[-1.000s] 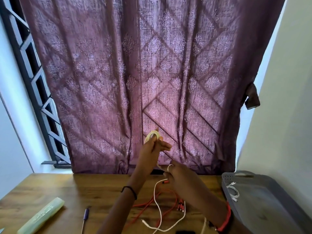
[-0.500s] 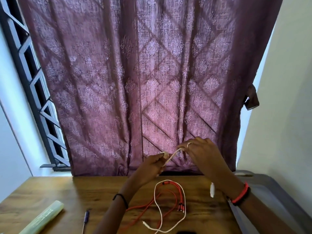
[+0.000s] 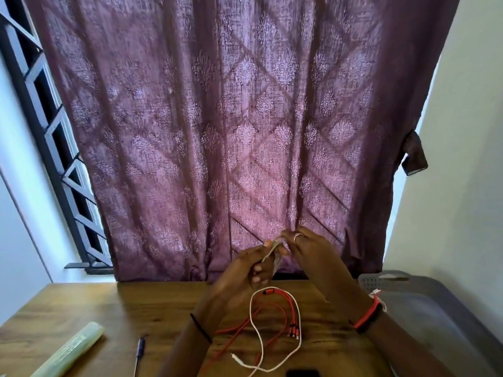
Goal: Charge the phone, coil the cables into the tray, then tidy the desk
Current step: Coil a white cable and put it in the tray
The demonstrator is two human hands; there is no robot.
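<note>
i've got both hands raised over the bench [image 3: 81,308]: left hand [image 3: 239,270] with its grip curled round a pale cable bundle [image 3: 272,253], right hand [image 3: 310,248] pinching the bundle's top, probably to keep the loops tight. the red cable [image 3: 275,314] and white cable [image 3: 258,333] lie loose underneath, and the tray [image 3: 435,322] waits to the right.

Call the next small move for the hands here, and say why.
Probably carry the pale cable right and lay it in the grey tray. The left hand and right hand both pinch it above the desk, apparently bunched up, though it is blurred. A red cable and a white cable lie loose below.
</note>
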